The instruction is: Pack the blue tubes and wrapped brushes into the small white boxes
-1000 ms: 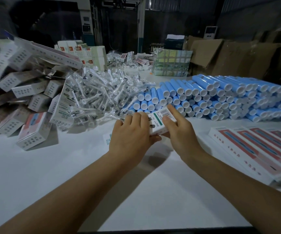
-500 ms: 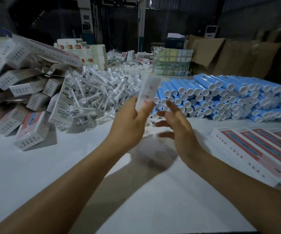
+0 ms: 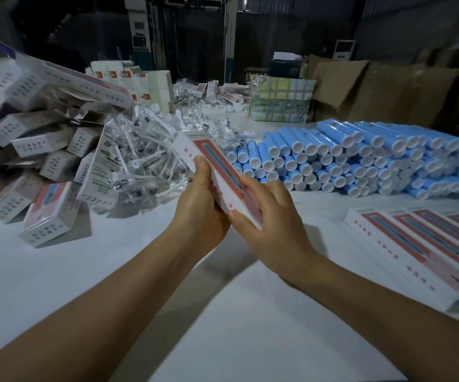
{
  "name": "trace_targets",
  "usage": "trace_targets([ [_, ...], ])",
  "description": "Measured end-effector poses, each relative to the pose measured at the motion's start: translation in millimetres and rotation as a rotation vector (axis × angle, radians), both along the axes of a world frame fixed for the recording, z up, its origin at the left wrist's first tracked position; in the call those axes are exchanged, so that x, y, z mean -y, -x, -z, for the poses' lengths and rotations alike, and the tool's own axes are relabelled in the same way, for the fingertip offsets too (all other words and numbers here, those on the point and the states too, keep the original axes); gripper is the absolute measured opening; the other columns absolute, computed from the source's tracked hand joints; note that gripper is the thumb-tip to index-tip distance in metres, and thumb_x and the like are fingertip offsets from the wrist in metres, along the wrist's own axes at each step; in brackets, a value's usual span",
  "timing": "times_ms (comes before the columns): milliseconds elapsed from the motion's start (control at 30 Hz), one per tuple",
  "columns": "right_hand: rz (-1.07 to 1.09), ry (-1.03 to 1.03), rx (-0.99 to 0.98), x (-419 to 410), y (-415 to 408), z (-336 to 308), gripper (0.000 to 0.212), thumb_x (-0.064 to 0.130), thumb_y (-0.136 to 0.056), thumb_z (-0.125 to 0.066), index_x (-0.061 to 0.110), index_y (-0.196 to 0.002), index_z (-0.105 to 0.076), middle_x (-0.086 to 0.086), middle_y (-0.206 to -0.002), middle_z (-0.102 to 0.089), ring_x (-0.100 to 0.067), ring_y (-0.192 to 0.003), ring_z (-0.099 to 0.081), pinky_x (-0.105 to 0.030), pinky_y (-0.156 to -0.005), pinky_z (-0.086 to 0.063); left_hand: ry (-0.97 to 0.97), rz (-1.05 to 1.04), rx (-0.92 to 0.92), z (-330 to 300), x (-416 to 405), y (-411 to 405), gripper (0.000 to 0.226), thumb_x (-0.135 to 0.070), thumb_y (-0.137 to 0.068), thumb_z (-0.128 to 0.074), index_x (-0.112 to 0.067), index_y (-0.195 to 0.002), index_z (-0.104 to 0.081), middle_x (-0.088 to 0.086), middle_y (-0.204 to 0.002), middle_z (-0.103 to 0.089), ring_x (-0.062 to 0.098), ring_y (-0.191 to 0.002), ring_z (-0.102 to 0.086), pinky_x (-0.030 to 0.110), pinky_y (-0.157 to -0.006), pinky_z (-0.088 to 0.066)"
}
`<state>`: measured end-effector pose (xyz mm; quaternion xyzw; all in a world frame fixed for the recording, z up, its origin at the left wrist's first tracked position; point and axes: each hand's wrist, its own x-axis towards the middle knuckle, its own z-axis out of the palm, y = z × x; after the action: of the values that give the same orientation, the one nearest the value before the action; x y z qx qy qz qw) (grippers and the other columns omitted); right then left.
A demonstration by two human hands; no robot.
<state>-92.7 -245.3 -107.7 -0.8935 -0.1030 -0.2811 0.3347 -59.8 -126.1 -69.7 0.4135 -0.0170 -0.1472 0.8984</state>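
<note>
Small white box (image 3: 214, 172) held above the table (image 3: 222, 312), printed face up. Long axis runs from near-right to far-left, far end tilted upward. Left hand (image 3: 200, 205) grips its left edge, thumb on top; right hand (image 3: 271, 216) clasps the near end. Blue tubes (image 3: 360, 161) stacked behind.

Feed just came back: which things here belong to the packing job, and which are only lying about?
Job: white box held by left hand and right hand; blue tubes; wrapped brushes; packed boxes.
Lying about: cardboard cartons; green patterned box.
</note>
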Motion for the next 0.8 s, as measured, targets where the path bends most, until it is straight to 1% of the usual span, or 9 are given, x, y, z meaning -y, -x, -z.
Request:
trace_targets([
  [100,0.088,0.149,0.045,3.9,5.6,-10.4,0.061,0.056,-0.087,-0.040,0.024,-0.139,-0.042,0.001,-0.117,-0.046,-0.014,-0.106,-0.044,-0.031,-0.086,-0.047,-0.225,-0.025,0.158,7.2,0.8,3.3,0.045,-0.061,-0.088,-0.037,-0.024,-0.102,-0.059,-0.004,-0.089,-0.075,0.013,-0.084,-0.071,0.032,-0.073,-0.057],
  [200,0.156,0.361,0.101,18.9,16.3,-27.2,0.060,0.050,-0.090,-0.037,0.020,-0.140,-0.042,-0.006,-0.113,-0.050,-0.015,-0.094,-0.041,-0.030,-0.082,-0.040,-0.420,-0.068,0.277,15.6,0.1,4.2,0.060,-0.069,-0.073,-0.034,-0.024,-0.102,-0.063,-0.002,-0.093,-0.074,0.016,-0.091,-0.069,0.036,-0.085,-0.053],
  [333,0.314,0.568,0.114,51.1,50.3,-35.9,0.053,0.049,-0.090,-0.033,0.021,-0.131,-0.052,-0.006,-0.098,-0.056,-0.014,-0.082,-0.033,-0.033,-0.074,-0.031,-0.456,-0.079,0.308,24.2,-4.0,-3.3,0.058,-0.062,-0.077,-0.038,-0.017,-0.104,-0.064,0.004,-0.090,-0.067,0.020,-0.082,-0.062,0.033,-0.074,-0.048],
  [400,0.413,0.678,0.014,68.8,75.3,-27.1,0.054,0.049,-0.088,-0.028,0.022,-0.125,-0.056,-0.005,-0.093,-0.056,-0.019,-0.078,-0.040,-0.036,-0.071,-0.035,-0.452,-0.060,0.318,27.3,-4.5,-5.9,0.046,-0.054,-0.087,-0.039,-0.018,-0.101,-0.063,0.004,-0.089,-0.064,0.019,-0.080,-0.058,0.033,-0.070,-0.045],
  [467,0.532,0.785,-0.229,88.0,97.1,-15.4,0.054,0.049,-0.088,-0.023,0.024,-0.127,-0.051,-0.008,-0.105,-0.056,-0.027,-0.091,-0.050,-0.041,-0.079,-0.038,-0.468,-0.044,0.327,30.4,-3.8,-8.3,0.042,-0.050,-0.093,-0.037,-0.018,-0.102,-0.063,0.004,-0.088,-0.064,0.019,-0.079,-0.058,0.033,-0.070,-0.043],
  [533,0.651,0.838,-0.347,105.1,112.1,-11.1,0.045,0.046,-0.087,-0.037,0.020,-0.120,-0.056,-0.012,-0.109,-0.056,-0.032,-0.096,-0.053,-0.045,-0.080,-0.041,-0.479,-0.035,0.323,32.4,-2.2,-9.2,0.041,-0.047,-0.096,-0.037,-0.017,-0.105,-0.063,0.003,-0.087,-0.065,0.019,-0.078,-0.059,0.034,-0.070,-0.044],
  [667,0.811,0.804,-0.295,131.6,120.6,-8.0,0.026,0.024,-0.065,-0.076,0.004,-0.080,-0.068,-0.021,-0.080,-0.057,-0.038,-0.070,-0.056,-0.047,-0.058,-0.047,-0.517,-0.026,0.338,35.6,-0.3,-7.5,0.035,-0.043,-0.093,-0.045,-0.016,-0.105,-0.064,0.000,-0.081,-0.067,0.016,-0.074,-0.060,0.032,-0.068,-0.044],
  [733,0.844,0.841,-0.424,134.5,119.7,-11.4,0.035,0.035,-0.075,-0.070,0.009,-0.098,-0.065,-0.016,-0.096,-0.055,-0.035,-0.085,-0.054,-0.045,-0.070,-0.046,-0.544,-0.024,0.356,36.5,-0.8,-6.0,0.027,-0.036,-0.092,-0.052,-0.014,-0.100,-0.066,0.001,-0.079,-0.067,0.016,-0.072,-0.059,0.031,-0.066,-0.043],
  [800,0.883,0.881,-0.511,136.5,119.6,-13.3,0.045,0.053,-0.089,-0.039,0.025,-0.122,-0.050,-0.004,-0.117,-0.044,-0.025,-0.107,-0.045,-0.040,-0.085,-0.039,-0.639,-0.018,0.402,38.4,0.4,-4.3,0.018,-0.024,-0.093,-0.056,-0.011,-0.090,-0.069,0.002,-0.074,-0.066,0.016,-0.069,-0.057,0.028,-0.062,-0.042],
])
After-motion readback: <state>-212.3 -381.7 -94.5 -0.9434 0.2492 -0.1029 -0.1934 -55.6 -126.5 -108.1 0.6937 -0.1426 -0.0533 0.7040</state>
